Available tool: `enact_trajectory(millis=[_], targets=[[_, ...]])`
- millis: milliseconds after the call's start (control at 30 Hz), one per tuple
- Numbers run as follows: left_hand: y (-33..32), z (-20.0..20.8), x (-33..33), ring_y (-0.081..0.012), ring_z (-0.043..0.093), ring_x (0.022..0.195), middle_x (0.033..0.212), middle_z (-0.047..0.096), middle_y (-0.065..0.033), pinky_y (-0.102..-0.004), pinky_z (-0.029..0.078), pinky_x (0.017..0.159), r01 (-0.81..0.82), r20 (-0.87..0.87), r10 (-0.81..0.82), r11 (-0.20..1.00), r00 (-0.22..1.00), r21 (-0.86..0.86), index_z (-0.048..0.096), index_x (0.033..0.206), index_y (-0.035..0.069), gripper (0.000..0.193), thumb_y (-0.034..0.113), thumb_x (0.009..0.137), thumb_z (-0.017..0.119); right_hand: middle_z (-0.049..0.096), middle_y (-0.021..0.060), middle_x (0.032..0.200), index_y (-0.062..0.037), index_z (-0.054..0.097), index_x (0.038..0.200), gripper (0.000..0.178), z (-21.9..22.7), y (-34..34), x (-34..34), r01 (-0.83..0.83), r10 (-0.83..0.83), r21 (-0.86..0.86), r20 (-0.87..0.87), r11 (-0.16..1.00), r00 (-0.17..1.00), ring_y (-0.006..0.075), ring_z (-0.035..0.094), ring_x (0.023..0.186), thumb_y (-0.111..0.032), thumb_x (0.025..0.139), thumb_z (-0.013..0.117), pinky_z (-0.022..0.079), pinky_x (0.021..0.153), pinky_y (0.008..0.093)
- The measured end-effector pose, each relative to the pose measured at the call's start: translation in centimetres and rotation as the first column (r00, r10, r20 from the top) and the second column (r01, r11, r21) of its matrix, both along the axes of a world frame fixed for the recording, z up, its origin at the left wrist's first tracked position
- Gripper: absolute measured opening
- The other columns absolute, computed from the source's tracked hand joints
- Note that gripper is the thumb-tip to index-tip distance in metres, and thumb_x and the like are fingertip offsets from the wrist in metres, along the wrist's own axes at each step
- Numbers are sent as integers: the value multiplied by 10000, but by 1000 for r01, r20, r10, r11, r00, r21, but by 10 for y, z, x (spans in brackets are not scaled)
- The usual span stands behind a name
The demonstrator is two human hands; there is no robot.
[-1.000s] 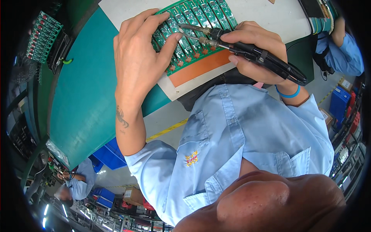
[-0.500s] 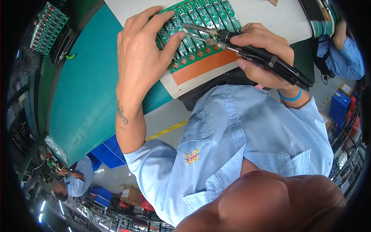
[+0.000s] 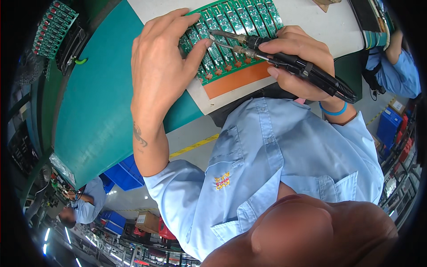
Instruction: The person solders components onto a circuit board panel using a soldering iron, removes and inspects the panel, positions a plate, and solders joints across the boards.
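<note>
A green circuit board panel, made of several narrow boards side by side, lies on a white sheet in front of me. Resting on its left end is my left hand, fingers stretched and apart, with the thumb tip over the board close to the iron's tip. My right hand grips a black soldering iron with a thin metal feed tube alongside. Both slim ends of the iron point left, over the panel's left part near my left thumb. Whether the tip touches the board I cannot tell.
An orange-brown strip borders the panel's near side. Under the white sheet spreads a green tabletop. Another board panel stands in a black holder at the far left. Co-workers in blue sit at left and right.
The view has shifted slightly, so the panel sits a little further right in it. My left hand and the iron keep nearly the same places over the board.
</note>
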State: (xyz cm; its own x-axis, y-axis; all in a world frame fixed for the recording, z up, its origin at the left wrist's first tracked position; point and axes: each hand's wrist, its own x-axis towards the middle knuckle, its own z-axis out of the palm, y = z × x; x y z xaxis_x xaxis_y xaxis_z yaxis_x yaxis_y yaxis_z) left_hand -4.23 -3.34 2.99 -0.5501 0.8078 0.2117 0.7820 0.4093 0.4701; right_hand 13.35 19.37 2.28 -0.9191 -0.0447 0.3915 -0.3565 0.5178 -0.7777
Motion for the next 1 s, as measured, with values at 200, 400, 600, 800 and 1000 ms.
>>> enact_trajectory(millis=[200,400,600,800,1000], targets=[[1,0,0,-272,703,1166,1355,759,-79,-384,554,1022,-20,-1,20,1000,1000,-20,789,1254,38,417,144,859,871,705,106,850,45,753,1171,468,0,0,0,-15,15,21,-2,1000,1000,250,565,795,26,704,763,491,890,393],[2,-6,2,-271,697,1173,1359,756,-75,-385,555,1019,-24,-52,23,1000,998,-14,790,1259,47,423,161,860,877,714,119,865,48,751,1172,461,2,2,3,6,-6,20,4,1000,1000,254,566,798,23,712,763,494,894,406],[2,-6,1,-269,692,1180,1365,752,-71,-384,555,1019,-13,-93,12,1000,996,-16,790,1263,53,429,176,862,881,728,135,903,52,748,1176,459,3,7,14,36,-36,-6,-17,999,999,259,563,804,20,718,763,498,913,431],[-7,-22,-21,-267,688,1187,1373,748,-66,-379,556,1024,117,-93,-111,990,990,73,790,1265,56,431,181,864,883,721,74,852,-2,790,1162,470,2,-1,9,36,-40,-46,-83,998,996,221,582,762,19,692,795,502,853,356],[-11,-32,-26,-265,698,1183,1371,750,-68,-368,561,1022,140,-89,-130,984,988,112,787,1268,52,436,157,857,888,730,136,914,52,746,1175,468,6,-2,7,-24,24,-5,-42,1000,999,260,566,812,14,710,778,497,910,430]])
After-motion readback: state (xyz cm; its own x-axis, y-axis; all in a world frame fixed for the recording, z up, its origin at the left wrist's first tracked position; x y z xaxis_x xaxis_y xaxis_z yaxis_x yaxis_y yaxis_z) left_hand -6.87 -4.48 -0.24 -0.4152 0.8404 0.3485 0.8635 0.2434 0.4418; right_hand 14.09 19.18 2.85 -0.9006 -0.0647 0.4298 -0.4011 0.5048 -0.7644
